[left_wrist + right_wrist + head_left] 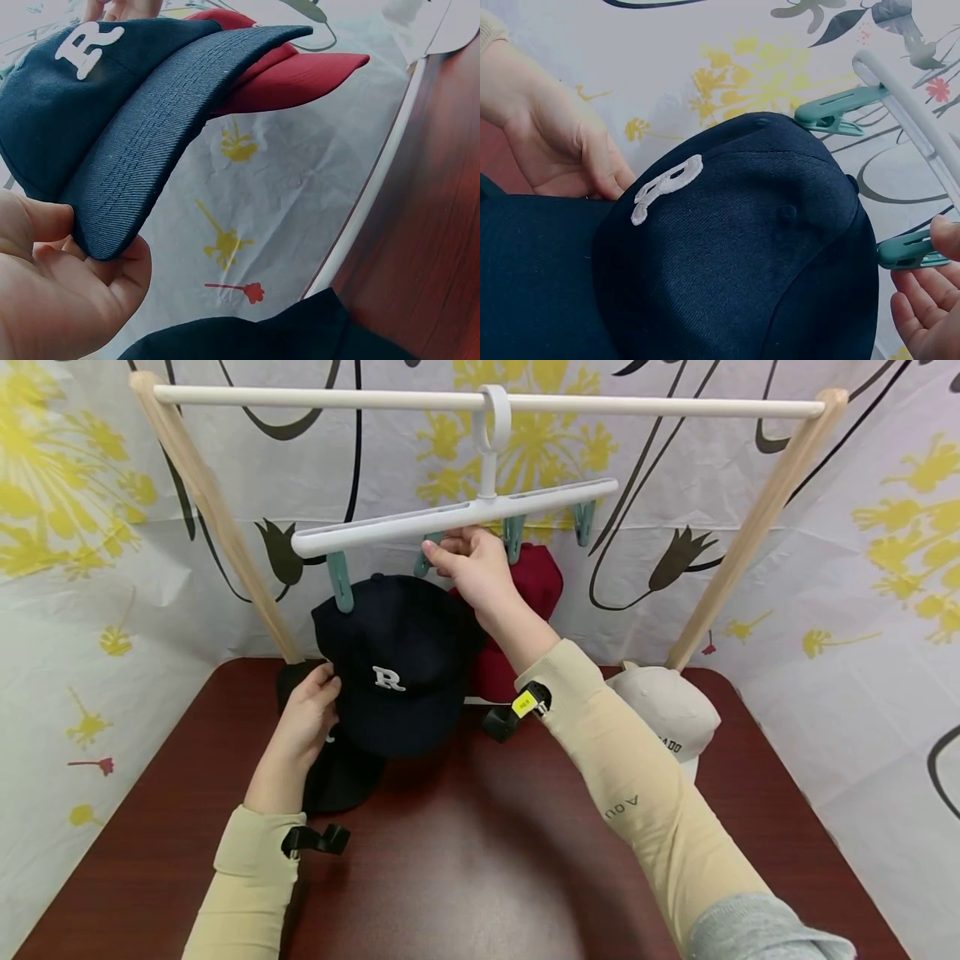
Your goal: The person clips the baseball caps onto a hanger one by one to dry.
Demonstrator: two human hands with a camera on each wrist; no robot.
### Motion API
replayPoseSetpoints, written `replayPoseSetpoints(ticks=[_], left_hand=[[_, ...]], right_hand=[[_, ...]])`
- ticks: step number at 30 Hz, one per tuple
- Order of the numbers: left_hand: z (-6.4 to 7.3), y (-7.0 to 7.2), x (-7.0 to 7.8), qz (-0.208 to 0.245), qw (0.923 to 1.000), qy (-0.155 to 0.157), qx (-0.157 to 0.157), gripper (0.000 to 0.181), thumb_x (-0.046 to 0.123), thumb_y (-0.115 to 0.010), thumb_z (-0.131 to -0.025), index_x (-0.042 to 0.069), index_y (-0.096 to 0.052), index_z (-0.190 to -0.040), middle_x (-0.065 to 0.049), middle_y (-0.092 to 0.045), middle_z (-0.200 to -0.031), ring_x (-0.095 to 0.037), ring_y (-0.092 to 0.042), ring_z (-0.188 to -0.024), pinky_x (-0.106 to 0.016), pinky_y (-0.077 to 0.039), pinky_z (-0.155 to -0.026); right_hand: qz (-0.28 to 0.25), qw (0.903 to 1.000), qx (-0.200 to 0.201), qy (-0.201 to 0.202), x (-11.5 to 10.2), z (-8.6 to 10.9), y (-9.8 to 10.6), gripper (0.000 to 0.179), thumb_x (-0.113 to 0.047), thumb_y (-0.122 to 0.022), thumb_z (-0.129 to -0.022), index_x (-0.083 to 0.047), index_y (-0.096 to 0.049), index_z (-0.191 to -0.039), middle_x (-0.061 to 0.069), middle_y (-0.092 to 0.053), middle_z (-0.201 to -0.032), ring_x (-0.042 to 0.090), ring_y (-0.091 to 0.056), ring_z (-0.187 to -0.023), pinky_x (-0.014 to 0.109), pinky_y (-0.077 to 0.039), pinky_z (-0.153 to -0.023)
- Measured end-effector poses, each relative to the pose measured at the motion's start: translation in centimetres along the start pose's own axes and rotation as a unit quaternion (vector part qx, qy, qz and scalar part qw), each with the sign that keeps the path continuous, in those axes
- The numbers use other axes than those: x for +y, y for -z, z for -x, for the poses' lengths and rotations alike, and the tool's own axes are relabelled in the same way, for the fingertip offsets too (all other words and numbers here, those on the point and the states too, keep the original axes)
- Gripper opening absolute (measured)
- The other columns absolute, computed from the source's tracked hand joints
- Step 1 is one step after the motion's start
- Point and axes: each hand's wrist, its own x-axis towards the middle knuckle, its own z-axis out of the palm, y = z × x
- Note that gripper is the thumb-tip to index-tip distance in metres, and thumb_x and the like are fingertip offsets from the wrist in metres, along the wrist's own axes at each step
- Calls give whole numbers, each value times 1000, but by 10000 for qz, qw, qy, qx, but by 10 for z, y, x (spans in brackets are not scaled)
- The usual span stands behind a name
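A navy cap [405, 652] with a white letter R hangs under a white hanger [450, 515]. My left hand [303, 718] pinches the edge of its brim between thumb and fingers, as the left wrist view shows closely on the brim [165, 127]. Up at the hanger, my right hand [480, 568] pinches a green clip [911, 251], whose tip is right at the cap's edge. Another green clip [340, 583], nearer the hanger's left end, meets the cap's other side. Behind the navy cap and my right wrist is a red cap [536, 578], partly hidden.
The hanger hooks over a white rod [322, 397] between wooden posts [757, 531]. Two more clips, one of them a green clip [583, 522], hang toward its right. A black cap [341, 781] lies beneath the navy one; a light grey cap [667, 706] sits right on the brown table [465, 877].
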Motion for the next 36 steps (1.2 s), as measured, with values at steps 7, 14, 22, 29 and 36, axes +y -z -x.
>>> replayPoseSetpoints(ticks=[7, 14, 22, 29, 36], left_hand=[[-1, -3, 0, 34, 9999, -121, 110, 33, 13, -30, -105, -2, -24, -134, -6, -40, -112, -8, -47, -96, -25, -42, -80], [1, -5, 2, -29, 10000, -17, 91, 43, 14, -28, -105, -4, -14, -142, -9, -35, -117, -6, -45, -97, -23, -40, -81], [1, -6, -1, 3, 10000, -67, 72, 41, 13, -29, -105, -4, -16, -140, -5, -37, -106, -6, -46, -89, -22, -40, -75], [-2, -8, -3, 152, 9997, -177, 75, 24, 10, -32, -104, -1, -29, -125, -1, -38, -90, -7, -44, -77, -23, -38, -69], [-4, -10, -5, 434, 9983, -381, -53, 13, 9, -33, -104, 5, -41, -115, -2, -48, -93, -9, -51, -79, -24, -43, -68]], right_hand=[[72, 9999, 27, 135, -1, 1, 1, 29, -10, -67, -90, 6, -56, -113, 8, -62, -89, 20, -59, -87, 30, -49, -82], [-15, 9997, 69, 217, 0, 2, 3, 21, -8, -68, -89, 4, -57, -103, 6, -61, -83, 19, -58, -83, 34, -49, -84], [-124, 9995, 70, 268, 1, 4, 4, 15, -6, -68, -89, 0, -58, -98, 4, -61, -80, 17, -59, -81, 30, -50, -79], [-135, 9991, 64, 400, 1, 4, 6, 16, -5, -68, -89, 3, -57, -98, 2, -61, -78, 16, -58, -79, 29, -49, -76], [-80, 9993, 102, 358, 1, 3, 7, 15, -5, -69, -88, 2, -57, -96, 2, -60, -78, 15, -57, -77, 29, -49, -76]])
